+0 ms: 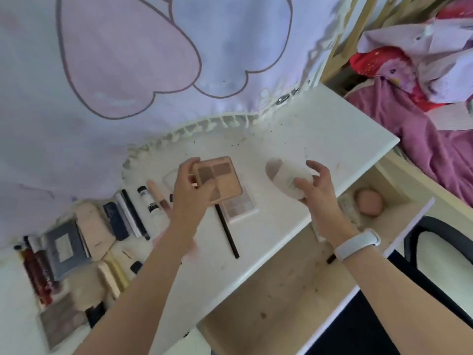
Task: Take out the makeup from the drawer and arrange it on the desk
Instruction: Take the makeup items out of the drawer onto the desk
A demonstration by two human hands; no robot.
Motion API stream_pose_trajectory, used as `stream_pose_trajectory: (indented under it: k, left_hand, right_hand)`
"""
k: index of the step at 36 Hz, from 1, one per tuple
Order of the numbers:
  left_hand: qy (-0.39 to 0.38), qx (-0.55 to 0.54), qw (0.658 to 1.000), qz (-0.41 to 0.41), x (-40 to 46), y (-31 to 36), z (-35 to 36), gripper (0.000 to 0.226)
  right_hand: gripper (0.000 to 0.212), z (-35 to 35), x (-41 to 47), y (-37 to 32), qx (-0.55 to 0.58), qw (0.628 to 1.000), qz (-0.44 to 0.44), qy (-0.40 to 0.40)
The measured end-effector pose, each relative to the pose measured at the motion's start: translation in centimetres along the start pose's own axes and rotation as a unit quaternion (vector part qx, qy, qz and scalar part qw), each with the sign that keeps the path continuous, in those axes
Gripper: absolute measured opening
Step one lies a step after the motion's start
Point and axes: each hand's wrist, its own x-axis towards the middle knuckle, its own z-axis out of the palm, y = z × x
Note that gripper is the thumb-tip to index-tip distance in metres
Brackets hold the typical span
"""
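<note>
The left hand [190, 193] is over the white desk [320, 139], near the centre of the view. Its fingers and thumb are curled round a tan palette [220, 180], which is lifted above the desk and tilted; brown pans show on its top face.

The right hand [316, 190] is at approx. 3 o'clock from the left one, well apart from it. It has a white wristband [357, 243] on the wrist. Its fingers grip a pale oval case [288, 179], which looks translucent and a bit blurred, so I cannot tell what is inside.

Under the tan palette, at approx. 5 o'clock from it, a pale pink palette [240, 207] lies flat on the desk, with a black pencil [227, 233] just beside it on the left.

At 8 o'clock from the left hand a row of makeup lies on the desk: a black-and-silver tube [131, 217], a small white bottle [149, 201], a beige stick [160, 194], a grey box [65, 248] and dark red tubes [38, 275], etc.

The drawer [281, 290] is pulled out below the desk edge, at 5 o'clock. A pink sponge [369, 202] lies in its far right corner.

A lilac cloth [128, 60] with heart shapes hangs behind the desk at 12 o'clock.
</note>
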Motion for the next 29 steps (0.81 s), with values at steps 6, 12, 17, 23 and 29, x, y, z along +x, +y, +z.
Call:
stream_pose_trajectory:
  k: [6, 12, 17, 23, 29]
  left_hand:
    - [-0.012, 0.032, 0.998, -0.053, 8.0, 0.7, -0.7, 0.029]
    - [-0.025, 0.173, 0.984, -0.04, 11.5, -0.1, 0.6, 0.011]
    - [-0.018, 0.313, 0.949, 0.036, 12.3, -0.4, 1.3, 0.007]
    - [-0.016, 0.436, 0.896, 0.08, 12.1, -1.3, 2.2, 0.02]
    - [-0.006, 0.45, 0.887, 0.098, 10.5, -1.4, 3.1, 0.029]
  right_hand:
    - [0.031, 6.0, 4.3, -1.0, -0.075, 0.996, -0.041, 0.025]
    - [0.031, 9.3, 7.9, -1.4, -0.142, 0.988, -0.04, 0.05]
    - [0.025, 9.2, 9.5, -1.0, -0.354, 0.933, -0.052, 0.049]
    - [0.042, 8.4, 9.8, -0.9, -0.487, 0.869, -0.075, 0.05]
    - [0.041, 6.6, 8.6, -1.2, -0.439, 0.891, -0.111, 0.03]
